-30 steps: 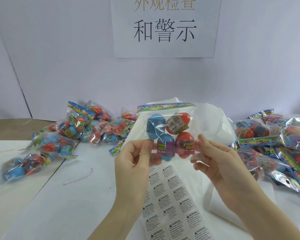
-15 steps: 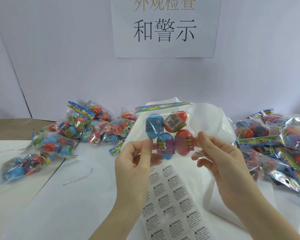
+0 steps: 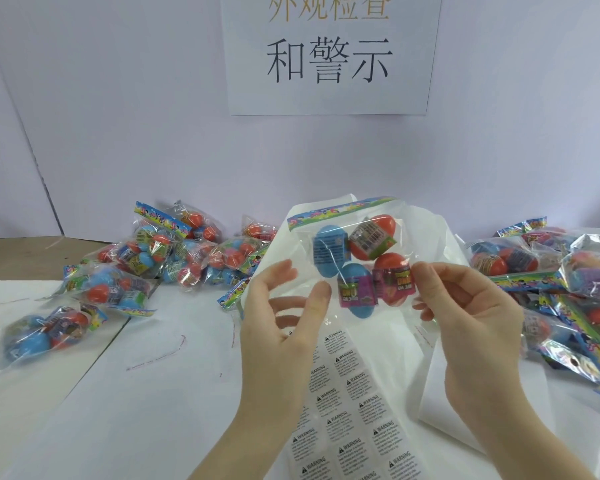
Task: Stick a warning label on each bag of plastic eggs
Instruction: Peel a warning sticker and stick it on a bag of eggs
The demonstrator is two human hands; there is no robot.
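I hold a clear bag of plastic eggs [image 3: 355, 261] upright above the table; it has blue and red eggs and a colourful header strip. My right hand [image 3: 465, 317] pinches the bag's right edge beside a red egg. My left hand [image 3: 281, 313] has its fingers spread and relaxed, and its thumb tip lies against the bag's lower left part. Under both hands a sheet of warning labels [image 3: 350, 410] lies flat on the table. No label can be seen on the held bag.
A pile of egg bags [image 3: 160, 258] lies at the left, with one apart [image 3: 45, 334] near the table's left edge. More bags [image 3: 551, 271] are heaped at the right. White backing sheets [image 3: 440, 244] lie behind the held bag. A paper sign [image 3: 329, 53] hangs on the wall.
My left hand has loosened its pinch on the bag's lower left corner and spread its fingers. The bag has tilted, with its right side higher. The right hand keeps its hold.
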